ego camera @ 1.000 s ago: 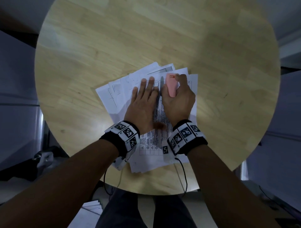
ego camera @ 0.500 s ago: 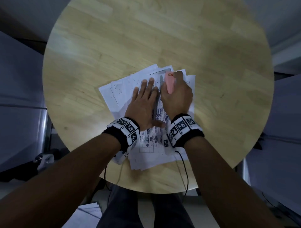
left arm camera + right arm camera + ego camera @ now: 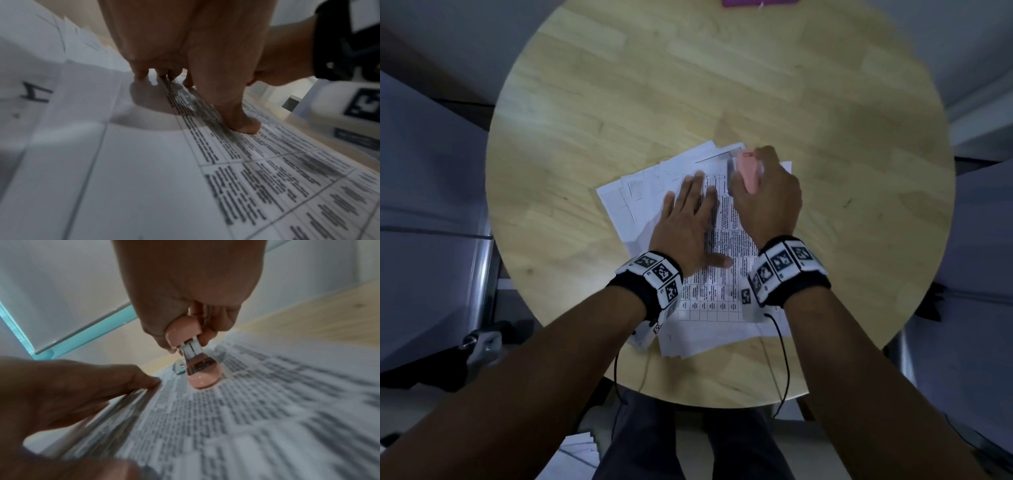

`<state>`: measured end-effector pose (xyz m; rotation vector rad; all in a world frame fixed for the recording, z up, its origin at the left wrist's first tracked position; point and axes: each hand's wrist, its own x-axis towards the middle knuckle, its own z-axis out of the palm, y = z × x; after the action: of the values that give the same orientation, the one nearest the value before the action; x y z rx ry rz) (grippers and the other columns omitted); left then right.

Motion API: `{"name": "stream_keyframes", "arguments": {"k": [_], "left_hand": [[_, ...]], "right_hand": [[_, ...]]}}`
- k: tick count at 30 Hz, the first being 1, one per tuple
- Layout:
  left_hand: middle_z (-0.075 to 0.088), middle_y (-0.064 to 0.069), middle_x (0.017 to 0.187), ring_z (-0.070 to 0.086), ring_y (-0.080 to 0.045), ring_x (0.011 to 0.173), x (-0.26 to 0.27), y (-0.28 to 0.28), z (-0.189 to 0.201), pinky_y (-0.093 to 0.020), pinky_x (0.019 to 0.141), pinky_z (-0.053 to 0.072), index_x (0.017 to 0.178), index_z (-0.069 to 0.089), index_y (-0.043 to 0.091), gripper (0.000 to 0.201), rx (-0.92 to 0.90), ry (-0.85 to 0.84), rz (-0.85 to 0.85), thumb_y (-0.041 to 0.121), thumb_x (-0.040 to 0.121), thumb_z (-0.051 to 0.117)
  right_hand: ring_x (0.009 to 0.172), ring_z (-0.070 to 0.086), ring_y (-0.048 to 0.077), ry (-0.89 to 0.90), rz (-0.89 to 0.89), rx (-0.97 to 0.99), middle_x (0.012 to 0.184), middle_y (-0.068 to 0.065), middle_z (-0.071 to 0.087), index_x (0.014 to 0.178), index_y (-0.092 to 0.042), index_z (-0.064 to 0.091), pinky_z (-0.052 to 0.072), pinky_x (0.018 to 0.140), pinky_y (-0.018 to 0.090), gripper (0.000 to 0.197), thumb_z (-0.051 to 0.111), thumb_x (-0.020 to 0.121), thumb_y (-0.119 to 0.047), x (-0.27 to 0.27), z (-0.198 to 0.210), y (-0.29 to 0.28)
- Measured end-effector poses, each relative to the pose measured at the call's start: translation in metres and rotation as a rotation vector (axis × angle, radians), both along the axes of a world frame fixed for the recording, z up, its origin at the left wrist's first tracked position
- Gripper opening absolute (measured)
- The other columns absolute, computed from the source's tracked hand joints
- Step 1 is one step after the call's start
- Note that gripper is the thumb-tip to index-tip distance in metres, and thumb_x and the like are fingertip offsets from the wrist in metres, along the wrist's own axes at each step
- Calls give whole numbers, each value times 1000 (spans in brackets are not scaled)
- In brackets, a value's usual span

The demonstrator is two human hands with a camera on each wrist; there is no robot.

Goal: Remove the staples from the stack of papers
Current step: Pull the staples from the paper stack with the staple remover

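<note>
Several fanned printed papers (image 3: 709,301), probably stapled; left hand (image 3: 685,226) flat; right hand (image 3: 767,202) grips pink stapler (image 3: 748,173).

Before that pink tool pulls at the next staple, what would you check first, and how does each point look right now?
1. Left hand flat on the stack of papers, pinning it: ok.
2. Right hand grips the pink staple remover firmly: ok.
3. Remover's tip down on the top sheet, in the right wrist view: ok.
4. Tip actually hooked under a staple: cannot tell, too blurred.
5. Left fingers apart from the remover's metal tip: ok, though close beside it.
6. Papers fully on the table: ok.
</note>
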<state>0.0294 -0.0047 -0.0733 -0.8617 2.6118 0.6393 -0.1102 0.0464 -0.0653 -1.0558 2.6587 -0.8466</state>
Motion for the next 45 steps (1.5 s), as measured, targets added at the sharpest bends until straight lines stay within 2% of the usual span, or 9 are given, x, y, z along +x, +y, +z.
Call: {"name": "stream_keyframes", "arguments": {"k": [7,12,17,21,26,31,35,40,45], "left_hand": [[-15,-18,161,-13,-33,150,-9,3,9,-51,122,2,153,2,6,133,-18,-62,-3,75,62,69],[-18,-25,159,-14,-40,148,-28,9,18,-55,121,3,150,-3,-3,135,-27,-175,-11,64,64,77],[-26,-13,159,-22,-31,148,-34,13,7,-50,123,0,152,-16,7,132,39,-98,-84,46,71,81],[-17,-6,163,-15,-24,150,-24,2,5,-44,123,-2,155,-6,15,133,50,9,-108,57,64,82],[-11,-11,163,-11,-27,151,-9,1,5,-45,123,2,154,2,8,140,18,33,43,72,55,77],[-13,-9,163,-12,-23,151,-2,-1,1,-42,123,-2,155,1,8,140,60,68,49,75,55,75],[-13,-8,164,-12,-22,151,2,-3,6,-39,123,-1,155,3,11,137,100,103,86,67,56,80],[-3,-16,163,-4,-29,151,11,7,7,-42,124,2,154,5,5,139,0,70,198,76,56,73],[-13,-12,163,-13,-25,151,21,4,2,-43,123,-3,154,-3,4,139,19,51,143,79,60,67]], "right_hand": [[66,70,28,-6,-203,-56,77,5,74,110,-21,61,59,65,37,33,54,88,-45,-25,-3,48],[63,68,26,-66,-207,-21,70,3,71,110,-20,63,56,65,31,29,65,84,-33,-31,-1,61],[59,63,18,-135,-129,-29,70,3,70,112,-21,66,52,63,26,32,69,82,-33,-29,-1,64],[64,67,24,-141,-46,13,77,3,72,114,-22,63,57,61,35,36,68,84,-40,-25,-3,57],[72,70,24,-124,84,32,88,6,75,123,-21,63,55,63,29,43,69,87,-46,-16,1,47],[87,70,25,-27,111,178,101,4,73,127,-24,58,50,70,27,47,67,87,-46,-13,4,34],[104,59,31,43,76,222,116,13,62,124,-13,57,52,85,44,45,68,87,-35,-11,8,31],[95,66,28,-74,151,81,114,14,65,124,-10,63,57,83,39,46,73,86,-31,-7,5,17],[88,66,30,-88,208,-2,103,13,68,118,-7,68,57,77,44,44,76,84,-33,9,1,5]]}}
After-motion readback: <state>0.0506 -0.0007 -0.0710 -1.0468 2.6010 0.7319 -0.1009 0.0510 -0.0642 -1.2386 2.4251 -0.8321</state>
